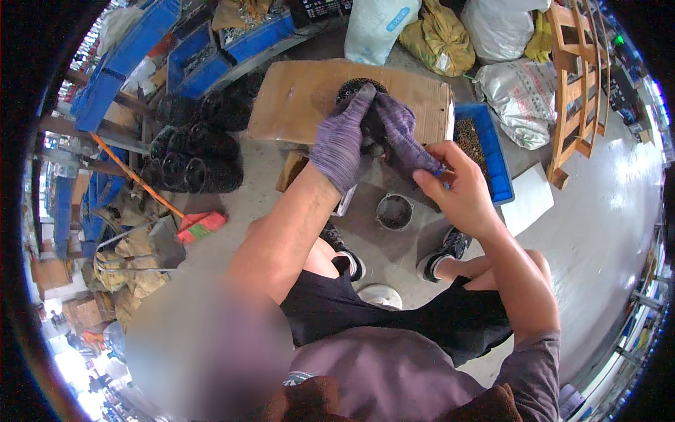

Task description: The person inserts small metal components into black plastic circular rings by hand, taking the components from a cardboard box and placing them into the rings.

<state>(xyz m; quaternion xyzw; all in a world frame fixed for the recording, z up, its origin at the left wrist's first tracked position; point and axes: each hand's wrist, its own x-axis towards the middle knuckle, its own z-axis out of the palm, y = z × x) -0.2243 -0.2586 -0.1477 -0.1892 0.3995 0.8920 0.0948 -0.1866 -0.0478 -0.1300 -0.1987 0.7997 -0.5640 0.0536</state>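
My left hand (342, 141), in a purple knit glove with a dark grey palm, is closed beside a second glove of the same kind. That loose purple glove (402, 133) hangs stretched between my hands. Its finger end is bunched against my left hand, and its cuff is pinched in the fingers of my bare right hand (460, 186). Just beyond my left hand, a black round mesh-like part (362, 90) sits on a brown cardboard surface (292, 95); my hands partly hide it.
A round metal tin (394, 212) stands on the floor between my feet. To the right is a blue bin (499, 158) of small brass-coloured parts, with a white sheet (527, 200) beside it. Black coiled bundles (204, 169) and a red broom (201, 226) lie left. Sacks (436, 39) stand beyond.
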